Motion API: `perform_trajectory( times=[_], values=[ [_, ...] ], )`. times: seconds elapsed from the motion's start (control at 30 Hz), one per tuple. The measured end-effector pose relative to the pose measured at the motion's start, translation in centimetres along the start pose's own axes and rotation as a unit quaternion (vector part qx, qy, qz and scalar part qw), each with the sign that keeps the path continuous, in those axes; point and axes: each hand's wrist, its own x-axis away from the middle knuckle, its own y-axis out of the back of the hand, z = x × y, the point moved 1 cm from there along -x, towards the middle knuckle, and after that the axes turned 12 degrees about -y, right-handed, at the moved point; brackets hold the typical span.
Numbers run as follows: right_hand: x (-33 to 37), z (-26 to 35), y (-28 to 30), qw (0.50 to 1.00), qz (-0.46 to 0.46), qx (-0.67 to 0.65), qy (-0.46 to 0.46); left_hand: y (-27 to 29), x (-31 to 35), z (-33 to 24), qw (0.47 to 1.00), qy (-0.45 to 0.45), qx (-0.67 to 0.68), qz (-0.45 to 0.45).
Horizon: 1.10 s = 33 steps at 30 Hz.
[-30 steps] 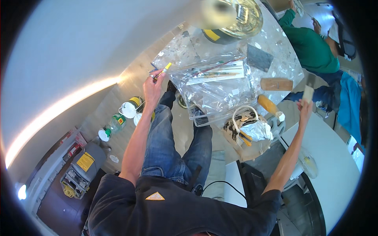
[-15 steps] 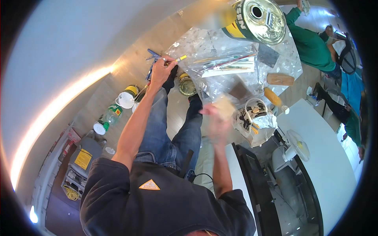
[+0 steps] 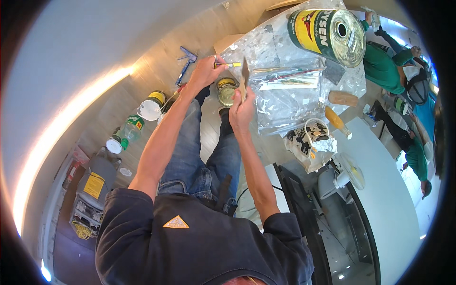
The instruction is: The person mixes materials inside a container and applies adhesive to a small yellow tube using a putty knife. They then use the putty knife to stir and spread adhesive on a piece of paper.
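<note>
Over the near left corner of the speckled table (image 3: 280,102), my left hand (image 3: 206,72) is closed around a slim yellow stick-like tool (image 3: 232,64) that points right. Just right of it, my right hand (image 3: 242,113) grips a flat scraper (image 3: 245,72), raised upright and seen nearly edge-on, with a dark blade and a tan lower part. The two tools are close together, with a small gap between them. On the table beyond lies a clear plastic sleeve of thin brushes (image 3: 292,78). A metal tin (image 3: 226,92) stands on the floor between my feet.
A large paint can (image 3: 327,35) lies on its side at the far right of the table. A wooden block (image 3: 343,98), an orange bottle (image 3: 336,121) and a paint-stained pail (image 3: 311,142) are on the right. A caulking gun (image 3: 186,64) lies on the floor at left. People in green work at far right.
My right hand has swung left and away from me, bringing the scraper up beside my left hand. The left hand still holds the yellow tool. The view has shifted slightly.
</note>
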Motion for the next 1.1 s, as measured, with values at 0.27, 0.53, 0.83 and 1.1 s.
perform_trajectory(
  times=[0.27, 0.53, 0.83, 1.1],
  values=[
    [0.1, 0.0, 0.5, 1.000, -0.010, 0.001, -0.023, -0.4, 0.0, 0.9, 1.000, -0.016, -0.021, -0.011],
    [-0.1, -1.6, -0.4, 0.994, 0.012, 0.097, -0.055, 0.1, 0.1, 0.4, 1.000, 0.001, -0.013, -0.005],
    [-1.9, -1.3, -0.8, 0.986, 0.060, 0.127, -0.086, 0.9, -1.2, 0.4, 0.998, 0.002, -0.043, 0.035],
    [-1.5, -0.5, 0.0, 0.998, 0.004, 0.059, 0.007, 1.4, -1.6, 0.0, 0.995, 0.013, -0.056, 0.076]
  ],
)
